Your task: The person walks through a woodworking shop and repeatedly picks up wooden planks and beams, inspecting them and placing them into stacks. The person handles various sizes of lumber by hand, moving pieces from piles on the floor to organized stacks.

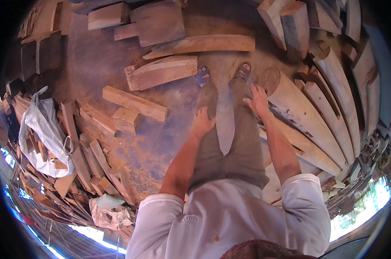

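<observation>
My left hand [203, 124] rests against the brown trouser leg near my left knee, fingers stretched and holding nothing. My right hand [259, 102] is beside my right knee, its fingers apart and nothing in them. Closest to it is a long, pale, debarked log [310, 114] with a round cut end. Beyond my sandalled feet lie a curved wooden slab [204, 44] and a thick sawn block [165, 72] with a curved top.
Square timber beams [135, 102] and a short block [126, 118] lie on the floor at left. A white sack [44, 134] sits on an offcut pile. More split logs [336, 90] line the right side. A broad flat wood piece [158, 23] lies at the back.
</observation>
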`<state>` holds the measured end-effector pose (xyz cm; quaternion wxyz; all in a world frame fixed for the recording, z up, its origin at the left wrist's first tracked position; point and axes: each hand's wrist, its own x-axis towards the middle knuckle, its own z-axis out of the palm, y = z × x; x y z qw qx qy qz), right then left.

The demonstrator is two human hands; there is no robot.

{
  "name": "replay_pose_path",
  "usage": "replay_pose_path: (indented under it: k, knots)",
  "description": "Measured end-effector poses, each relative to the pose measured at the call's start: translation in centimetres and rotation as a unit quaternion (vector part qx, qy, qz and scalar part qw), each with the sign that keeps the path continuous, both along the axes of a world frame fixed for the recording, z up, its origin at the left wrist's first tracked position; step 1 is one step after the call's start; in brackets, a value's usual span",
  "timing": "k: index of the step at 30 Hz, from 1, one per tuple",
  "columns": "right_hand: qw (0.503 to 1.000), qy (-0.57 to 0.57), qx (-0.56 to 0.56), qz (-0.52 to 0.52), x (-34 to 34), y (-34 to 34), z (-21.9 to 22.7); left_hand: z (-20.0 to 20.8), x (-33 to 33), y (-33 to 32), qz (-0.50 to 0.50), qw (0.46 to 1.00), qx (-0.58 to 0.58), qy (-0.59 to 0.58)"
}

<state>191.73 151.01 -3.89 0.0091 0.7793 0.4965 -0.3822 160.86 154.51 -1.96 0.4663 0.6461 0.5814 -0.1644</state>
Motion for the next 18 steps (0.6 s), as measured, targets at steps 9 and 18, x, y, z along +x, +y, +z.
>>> replay_pose_path:
  k: [9,18]
  knots:
    - [0.966,-0.137,-0.019,0.217,7.9,18.7,-26.9,-2.5,4.5,4.6,0.024,0.997,-0.007,0.076]
    - [0.931,-0.167,0.006,0.324,7.5,22.1,-35.5,-2.4,5.2,4.4,0.068,0.992,-0.009,0.106]
